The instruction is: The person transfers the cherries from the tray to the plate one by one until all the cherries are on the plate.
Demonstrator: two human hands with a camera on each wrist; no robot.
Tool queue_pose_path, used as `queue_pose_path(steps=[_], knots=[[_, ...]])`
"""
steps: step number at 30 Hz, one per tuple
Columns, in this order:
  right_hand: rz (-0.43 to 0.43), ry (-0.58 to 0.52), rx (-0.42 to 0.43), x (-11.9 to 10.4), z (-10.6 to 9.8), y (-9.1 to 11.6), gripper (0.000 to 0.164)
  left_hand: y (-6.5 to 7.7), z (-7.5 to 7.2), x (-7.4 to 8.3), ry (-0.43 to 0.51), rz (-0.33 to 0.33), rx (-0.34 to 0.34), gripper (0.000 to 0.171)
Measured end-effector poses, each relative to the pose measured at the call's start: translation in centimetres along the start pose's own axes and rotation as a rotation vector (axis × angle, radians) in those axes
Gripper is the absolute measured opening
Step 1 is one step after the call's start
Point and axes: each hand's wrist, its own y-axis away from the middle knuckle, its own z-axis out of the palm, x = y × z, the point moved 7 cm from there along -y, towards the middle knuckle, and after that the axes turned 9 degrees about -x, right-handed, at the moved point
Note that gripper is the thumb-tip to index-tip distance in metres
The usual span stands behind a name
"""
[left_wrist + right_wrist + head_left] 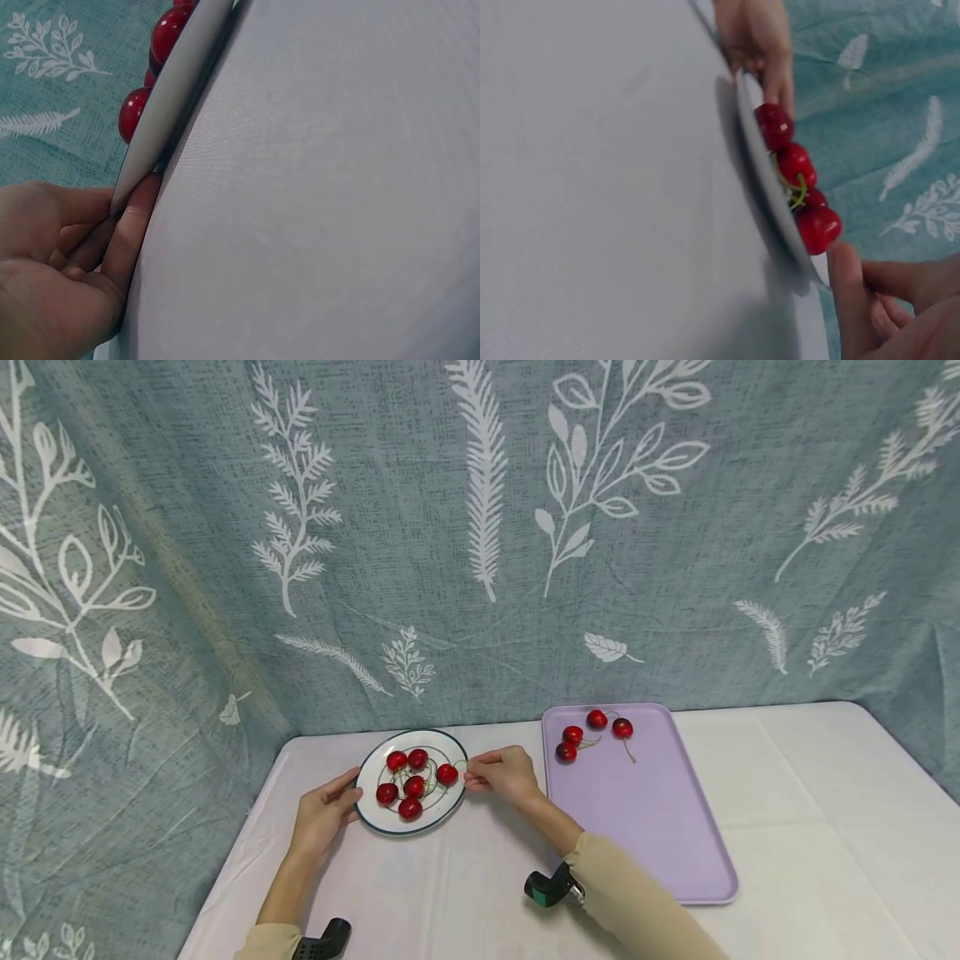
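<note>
While a lilac tray [678, 827] lies to the right on the white-clothed table [810, 827] with three cherries [596, 720] at its far end, a person works at a white plate [372, 762] with a dark rim, set just left of the tray. The left hand [322, 814] steadies the plate, fingers against its near-left edge — the left wrist view shows fingertips [139, 206] tucked at the rim. The right hand [504, 772] sits at the plate's right edge, fingers drawn together in what looks like a pinch on a thin green stem; whether the stem is truly caught cannot be told. Judged from this, a clean lift calls for keeping the plate pinned and drawing that cherry [447, 773] straight up by its stem, clear of the tangled neighbours. Six glossy red cherries lie on the plate — round, smooth, their stems curling among them.
</note>
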Motion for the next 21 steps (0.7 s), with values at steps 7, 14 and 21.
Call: queue_pose_path(steps=[7,14,21], knots=[[-0.018,0.104,0.082,-0.4,0.5,0.5,0.015,-0.1,0.0,-0.1,0.004,-0.006,-0.006,0.046],[-0.002,0.100,0.060,-0.1,1.4,0.3,0.015,0.0,0.0,-0.1,0.003,-0.005,-0.009,0.046],[-0.011,0.222,-0.009,-0.7,2.4,-0.2,0.016,0.1,0.0,0.1,-0.007,-0.007,-0.006,0.046]])
